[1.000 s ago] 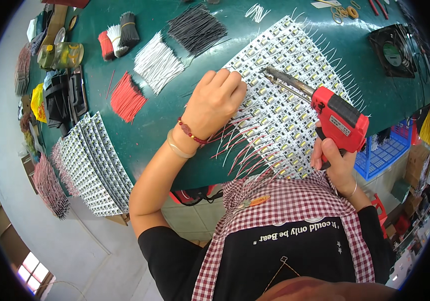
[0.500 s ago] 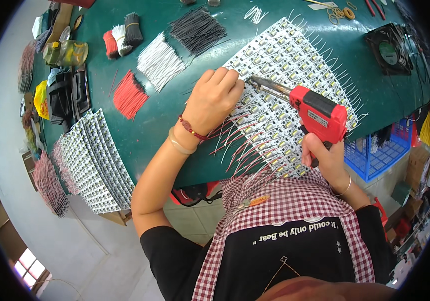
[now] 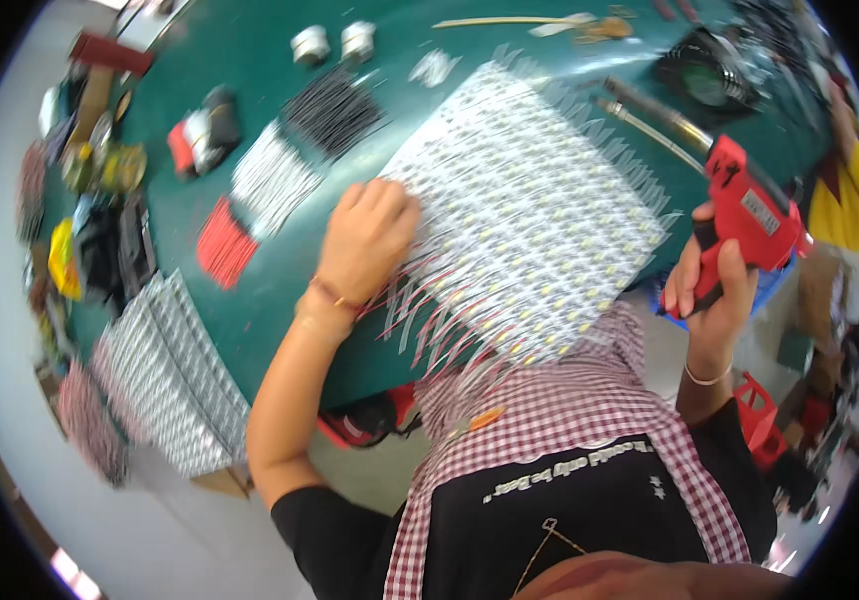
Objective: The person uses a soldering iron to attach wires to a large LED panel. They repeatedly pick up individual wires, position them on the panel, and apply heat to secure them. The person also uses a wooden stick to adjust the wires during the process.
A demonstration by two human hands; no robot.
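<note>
A sheet of white LED circuit boards [image 3: 534, 215] lies on the green table, with white wires along its far right side and red and white wires trailing from its near left side. My left hand [image 3: 369, 235] rests at the sheet's left edge with fingers curled together; whatever they pinch is hidden. Gripped by its handle in my right hand [image 3: 711, 285] is a red and black soldering gun [image 3: 757, 205]. Its long metal tip points up and left, past the sheet's right side and apart from my left hand. The picture is blurred by motion.
Left of the sheet lie loose piles of red wires [image 3: 224, 242], white wires [image 3: 274, 178] and black wires [image 3: 332, 110]. A black fan [image 3: 709, 75] stands at the far right. More wired board sheets [image 3: 174, 375] are stacked at the left. A person in yellow [image 3: 849, 200] shows at right.
The soldering gun has moved right, away from the sheet and my left hand. My left hand stays at the sheet's edge, fingers still closed. The whole view has shifted.
</note>
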